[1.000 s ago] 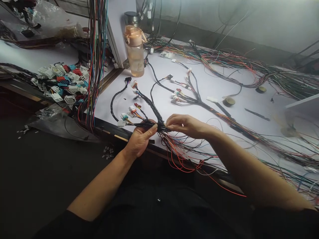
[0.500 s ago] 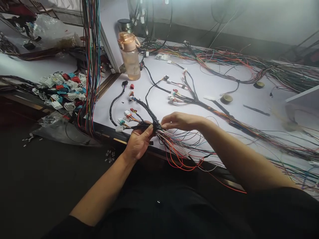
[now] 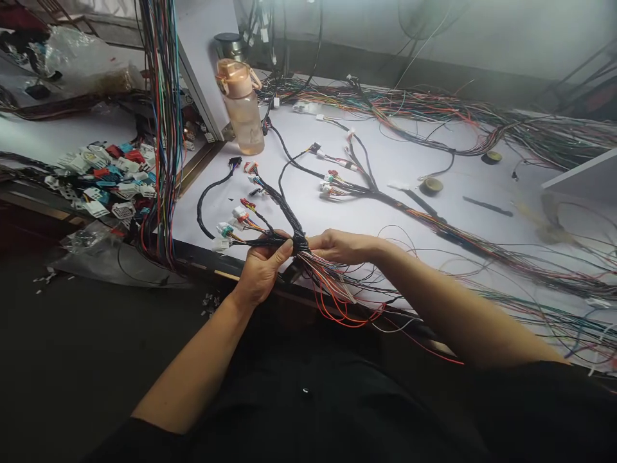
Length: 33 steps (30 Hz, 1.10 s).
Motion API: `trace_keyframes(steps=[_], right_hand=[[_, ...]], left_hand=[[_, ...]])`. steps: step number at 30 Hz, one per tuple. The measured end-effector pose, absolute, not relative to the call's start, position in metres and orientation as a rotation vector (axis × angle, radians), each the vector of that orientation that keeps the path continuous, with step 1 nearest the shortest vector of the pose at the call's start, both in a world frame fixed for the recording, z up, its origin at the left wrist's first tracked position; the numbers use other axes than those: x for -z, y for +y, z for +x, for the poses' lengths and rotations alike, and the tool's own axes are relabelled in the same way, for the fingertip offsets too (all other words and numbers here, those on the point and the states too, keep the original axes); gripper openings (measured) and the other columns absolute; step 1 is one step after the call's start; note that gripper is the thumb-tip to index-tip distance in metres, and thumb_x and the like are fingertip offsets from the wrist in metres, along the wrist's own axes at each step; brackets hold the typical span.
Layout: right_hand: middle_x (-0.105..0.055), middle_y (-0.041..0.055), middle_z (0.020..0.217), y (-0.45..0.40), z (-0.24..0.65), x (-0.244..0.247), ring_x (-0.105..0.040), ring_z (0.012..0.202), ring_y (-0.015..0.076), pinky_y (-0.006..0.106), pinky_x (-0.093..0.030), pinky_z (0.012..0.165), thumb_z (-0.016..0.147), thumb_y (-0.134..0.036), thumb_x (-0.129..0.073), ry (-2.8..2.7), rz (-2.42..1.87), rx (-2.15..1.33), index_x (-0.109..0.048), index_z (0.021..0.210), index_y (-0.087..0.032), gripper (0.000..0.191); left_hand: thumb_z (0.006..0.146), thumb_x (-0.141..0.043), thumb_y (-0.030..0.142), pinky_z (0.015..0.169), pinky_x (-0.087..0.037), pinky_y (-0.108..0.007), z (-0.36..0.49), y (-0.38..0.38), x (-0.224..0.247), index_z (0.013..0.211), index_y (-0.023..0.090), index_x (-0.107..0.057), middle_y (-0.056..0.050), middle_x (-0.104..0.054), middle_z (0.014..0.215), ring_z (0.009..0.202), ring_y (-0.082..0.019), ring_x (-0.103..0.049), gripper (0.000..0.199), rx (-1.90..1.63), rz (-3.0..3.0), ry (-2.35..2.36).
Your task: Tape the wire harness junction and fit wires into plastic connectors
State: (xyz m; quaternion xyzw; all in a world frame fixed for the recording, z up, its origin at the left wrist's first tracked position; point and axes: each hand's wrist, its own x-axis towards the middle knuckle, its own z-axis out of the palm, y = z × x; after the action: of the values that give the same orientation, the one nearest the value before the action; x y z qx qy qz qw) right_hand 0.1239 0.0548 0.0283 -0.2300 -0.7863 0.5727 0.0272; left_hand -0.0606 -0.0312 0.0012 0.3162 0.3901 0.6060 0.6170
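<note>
A wire harness [image 3: 299, 242] is held up near the front edge of the table, black tape wrapped around its junction. My left hand [image 3: 264, 270] is closed around it just left of that junction, thumb on top. From the other side my right hand [image 3: 344, 246] presses its fingers together against the junction; the fingertips are partly hidden behind the bundle. Taped branches reach left and away, ending in white connectors [image 3: 221, 244], a red connector [image 3: 247, 204] and a black connector [image 3: 234, 162]. Loose coloured wires [image 3: 332, 286] spill out below my right hand.
Another harness [image 3: 398, 204] lies across the table behind my hands. Tape rolls [image 3: 430, 186] sit further right. A water bottle [image 3: 243, 119] stands at the back left, near hanging wires [image 3: 161, 128] and a pile of connectors [image 3: 120, 177]. More wires [image 3: 424, 103] line the back.
The view has shifted slightly, so things appear further left. My right fingers have slid further behind the junction, while my left hand keeps its hold.
</note>
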Motion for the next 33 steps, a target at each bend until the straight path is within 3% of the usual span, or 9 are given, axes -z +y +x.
trace_keyframes(steps=[2, 6, 8, 13, 17, 20, 24, 29, 33], right_hand=[[-0.063, 0.0012, 0.079, 0.048, 0.126, -0.029, -0.052, 0.068, 0.01, 0.024, -0.042, 0.064, 0.091, -0.041, -0.047, -2.399, -0.829, -1.602, -0.067, 0.091, -0.015, 0.033], [-0.067, 0.0056, 0.095, 0.026, 0.135, -0.041, -0.059, 0.082, 0.013, 0.028, -0.044, 0.075, 0.091, -0.03, -0.052, -2.174, -1.002, -0.814, -0.065, 0.106, -0.015, 0.025], [-0.067, 0.0057, 0.095, 0.008, 0.138, -0.048, -0.06, 0.087, 0.0144, 0.03, -0.043, 0.078, 0.09, -0.026, -0.053, -2.177, -0.938, -0.506, -0.064, 0.104, -0.016, 0.021], [-0.07, 0.0014, 0.1, -0.044, 0.125, -0.046, -0.059, 0.085, 0.0158, 0.034, -0.035, 0.078, 0.091, -0.023, -0.052, -2.491, -0.916, -0.094, -0.063, 0.101, -0.021, 0.015], [-0.065, 0.0075, 0.117, -0.067, 0.101, -0.033, -0.059, 0.09, 0.0206, 0.037, -0.034, 0.078, 0.093, -0.027, -0.047, -2.508, -1.342, -0.006, -0.054, 0.125, -0.016, 0.034], [-0.063, 0.0133, 0.119, -0.07, 0.086, -0.026, -0.057, 0.097, 0.0262, 0.04, -0.034, 0.083, 0.092, -0.033, -0.048, -2.478, -1.599, -0.062, -0.047, 0.132, -0.011, 0.046], [-0.058, 0.0143, 0.126, -0.07, 0.077, -0.016, -0.053, 0.108, 0.0278, 0.043, -0.032, 0.093, 0.091, -0.034, -0.049, -2.35, -1.708, -0.194, -0.045, 0.131, -0.013, 0.045], [-0.049, 0.0133, 0.135, -0.081, 0.078, -0.015, -0.046, 0.12, 0.027, 0.043, -0.033, 0.097, 0.091, -0.033, -0.048, -2.37, -1.707, -0.255, -0.054, 0.121, -0.019, 0.033], [-0.044, 0.0151, 0.14, -0.078, 0.073, -0.015, -0.046, 0.121, 0.0309, 0.049, -0.036, 0.095, 0.091, -0.037, -0.05, -2.397, -1.803, -0.214, -0.052, 0.13, -0.026, 0.041]], left_hand=[[0.073, -0.079, 0.027, 0.088, -0.045, -0.026, -0.06, -0.029, -0.002, 0.088, 0.02, -0.065, 0.0, -0.064, 0.085, 0.085, -0.013, -0.061, 0.022, -1.421, 0.766, 0.888], [0.074, -0.078, 0.029, 0.079, -0.05, -0.028, -0.056, -0.024, -0.004, 0.086, 0.019, -0.063, -0.001, -0.063, 0.087, 0.084, -0.015, -0.06, 0.022, -1.422, 0.769, 0.867], [0.073, -0.078, 0.031, 0.075, -0.052, -0.029, -0.055, -0.022, -0.004, 0.087, 0.018, -0.063, -0.001, -0.062, 0.087, 0.082, -0.016, -0.061, 0.024, -1.411, 0.722, 0.89], [0.07, -0.08, 0.031, 0.074, -0.051, -0.028, -0.05, -0.019, -0.004, 0.088, 0.018, -0.063, -0.001, -0.064, 0.088, 0.082, -0.015, -0.061, 0.028, -1.443, 0.584, 0.882], [0.063, -0.085, 0.028, 0.072, -0.05, -0.026, -0.041, -0.013, -0.001, 0.085, 0.016, -0.065, -0.002, -0.066, 0.087, 0.08, -0.014, -0.062, 0.032, -1.478, 0.428, 0.834], [0.061, -0.086, 0.026, 0.076, -0.049, -0.026, -0.036, -0.009, 0.0, 0.084, 0.015, -0.067, -0.002, -0.067, 0.088, 0.081, -0.014, -0.063, 0.032, -1.523, 0.353, 0.769], [0.068, -0.081, 0.032, 0.085, -0.049, -0.029, -0.035, -0.008, 0.0, 0.084, 0.012, -0.068, -0.006, -0.068, 0.092, 0.088, -0.017, -0.063, 0.029, -1.546, 0.341, 0.658], [0.07, -0.08, 0.034, 0.084, -0.049, -0.028, -0.039, -0.009, 0.002, 0.084, 0.011, -0.068, -0.007, -0.069, 0.087, 0.084, -0.017, -0.065, 0.029, -1.524, 0.324, 0.63], [0.071, -0.079, 0.035, 0.086, -0.047, -0.028, -0.037, -0.01, 0.006, 0.084, 0.013, -0.069, -0.006, -0.069, 0.088, 0.089, -0.018, -0.065, 0.028, -1.539, 0.323, 0.594]])
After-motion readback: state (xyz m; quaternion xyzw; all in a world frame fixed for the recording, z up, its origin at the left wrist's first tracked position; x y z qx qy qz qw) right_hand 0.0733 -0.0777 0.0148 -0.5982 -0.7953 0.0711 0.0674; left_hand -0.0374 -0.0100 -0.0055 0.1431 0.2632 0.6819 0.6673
